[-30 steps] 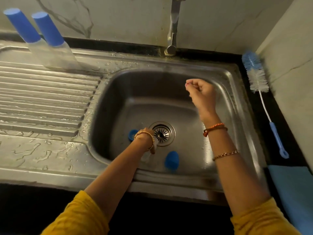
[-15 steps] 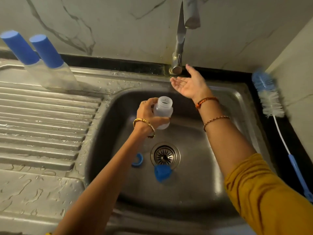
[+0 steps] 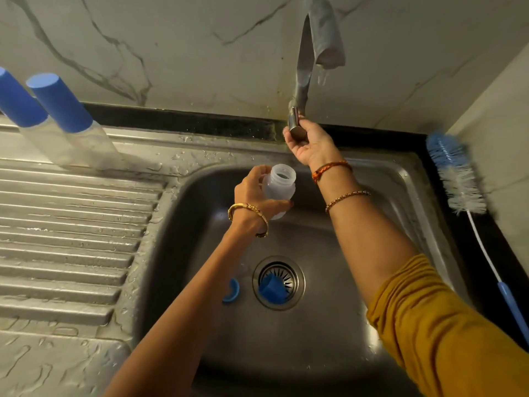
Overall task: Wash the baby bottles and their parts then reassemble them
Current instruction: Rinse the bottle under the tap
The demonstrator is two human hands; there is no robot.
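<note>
Translucent, uncapped bottle (image 3: 279, 190), no readable label, gripped by left hand (image 3: 254, 193); right hand (image 3: 310, 141) clasping tap handle (image 3: 296, 124).

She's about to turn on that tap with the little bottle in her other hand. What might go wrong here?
The blue cap sits right on the drain strainer, so it could slow draining. The left hand holds the open bottle off to the side of the spout, so water may miss it and splash. The blue ring could wash about.
</note>
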